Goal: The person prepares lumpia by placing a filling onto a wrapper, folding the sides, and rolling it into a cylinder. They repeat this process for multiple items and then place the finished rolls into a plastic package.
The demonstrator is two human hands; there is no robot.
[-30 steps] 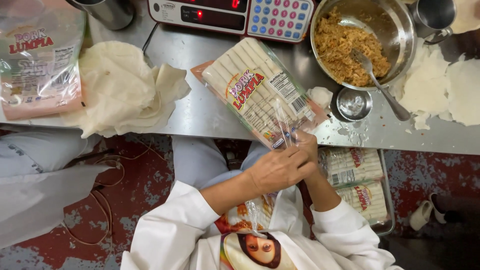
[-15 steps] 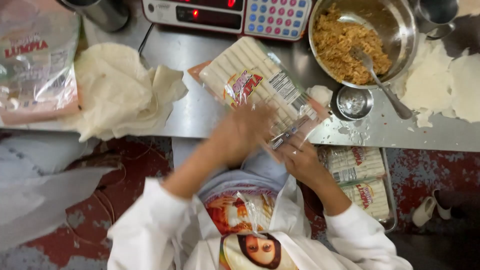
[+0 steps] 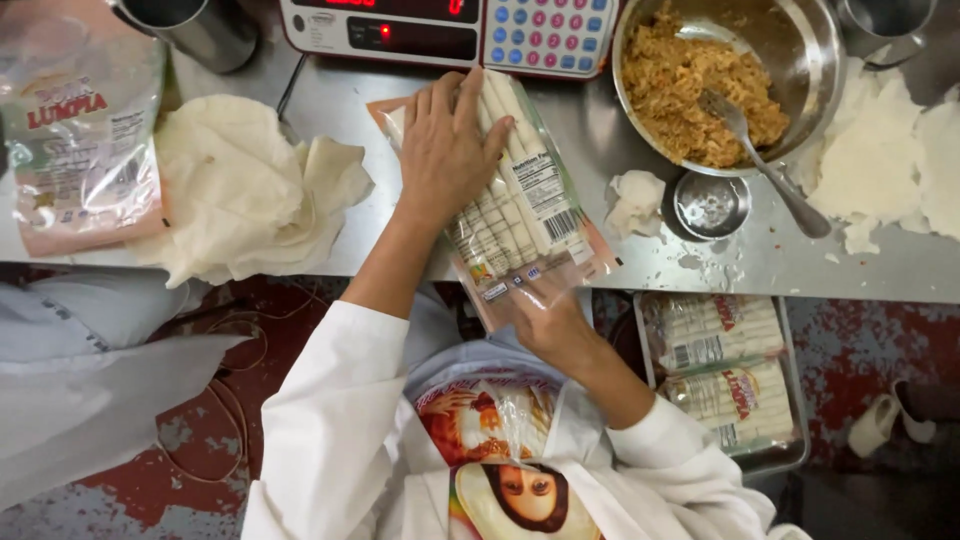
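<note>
I have the packet of rolls (image 3: 510, 190) lying at the table's (image 3: 640, 265) front edge, its open end overhanging; my left hand (image 3: 450, 140) presses flat on it, fingers spread, not clenched; my right hand (image 3: 550, 320) pinches the overhanging plastic end; I judge this the flattening step; next calls for holding that end steady.

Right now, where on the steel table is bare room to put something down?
Bare steel table lies in front of the small metal cup, toward the near edge. A narrow strip runs between the wrapper pile and the pack of rolls. Around the filling bowl it is crowded.
</note>
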